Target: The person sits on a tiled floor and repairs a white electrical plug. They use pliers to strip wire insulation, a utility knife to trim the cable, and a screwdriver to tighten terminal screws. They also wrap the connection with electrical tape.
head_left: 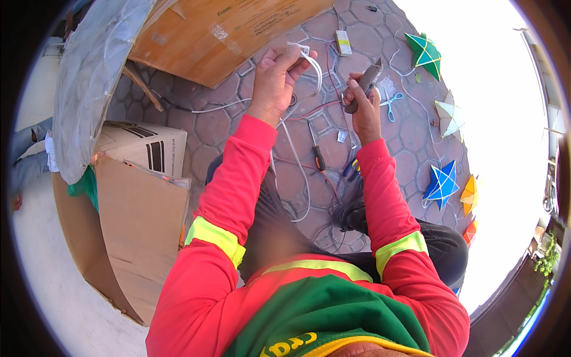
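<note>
My left hand (272, 83) is raised ahead of me, its fingers pinched on a white electrical cord (320, 77) with a small white piece at its end. The cord loops beside the fingers; more white cord hangs below toward my knees. To its right, my right hand (364, 113) grips a grey utility knife (367, 80), pointed end up and away from me. Knife and cord are apart. On the paving near my hands lie light-blue scissors (391, 107), a screwdriver (319, 159) with a dark and orange handle, and pliers (351, 170), partly hidden by my right sleeve.
Star lanterns line the right: green (425, 55), white (450, 116), blue (441, 184), orange (469, 195). Thin white wire runs beside them. A large cardboard box (196, 41) stands far left, another carton (140, 149) nearer. A small yellow-and-white box (343, 43) lies ahead.
</note>
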`<state>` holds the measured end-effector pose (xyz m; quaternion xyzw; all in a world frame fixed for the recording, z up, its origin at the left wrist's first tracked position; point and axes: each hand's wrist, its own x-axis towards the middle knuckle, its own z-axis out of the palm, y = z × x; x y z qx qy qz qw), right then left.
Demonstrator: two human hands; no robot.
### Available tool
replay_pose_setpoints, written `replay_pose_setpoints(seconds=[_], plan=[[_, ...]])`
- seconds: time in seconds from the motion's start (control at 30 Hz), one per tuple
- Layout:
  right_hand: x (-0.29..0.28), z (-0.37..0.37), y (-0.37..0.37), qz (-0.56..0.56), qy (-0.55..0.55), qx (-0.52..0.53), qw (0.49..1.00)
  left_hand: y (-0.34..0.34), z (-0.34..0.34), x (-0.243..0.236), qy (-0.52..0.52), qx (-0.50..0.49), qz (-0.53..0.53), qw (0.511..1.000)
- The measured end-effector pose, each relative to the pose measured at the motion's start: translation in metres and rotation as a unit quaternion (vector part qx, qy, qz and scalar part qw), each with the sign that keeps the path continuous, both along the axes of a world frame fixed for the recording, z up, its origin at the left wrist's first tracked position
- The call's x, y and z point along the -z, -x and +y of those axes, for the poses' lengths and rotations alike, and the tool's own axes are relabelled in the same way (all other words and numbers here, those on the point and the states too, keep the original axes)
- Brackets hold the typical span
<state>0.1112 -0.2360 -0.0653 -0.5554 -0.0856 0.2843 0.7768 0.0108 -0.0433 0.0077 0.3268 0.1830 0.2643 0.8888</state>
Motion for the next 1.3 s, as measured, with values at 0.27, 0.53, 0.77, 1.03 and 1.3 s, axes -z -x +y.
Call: replay_pose_setpoints(seconds=[0.27,0.53,0.77,1.03,1.3], plan=[[-0.074,0.062,0.080,0.091,0.000,-0.029,0.995,0.002,-0.003,0.000,0.002,-0.008,-0.009,1.000],[-0.087,0.062,0.085,-0.034,0.059,-0.072,0.995,0.012,0.004,-0.006,0.006,0.013,-0.007,1.000],[-0.096,0.035,0.028,-0.402,0.263,-0.114,0.869,0.016,0.012,-0.006,0.001,0.028,-0.019,0.999],[-0.117,0.034,-0.004,-0.498,0.370,-0.192,0.760,0.015,0.015,-0.004,-0.013,0.041,-0.021,0.999],[-0.132,0.038,-0.002,-0.527,0.383,-0.202,0.731,0.018,0.016,-0.005,-0.048,0.049,-0.035,0.997]])
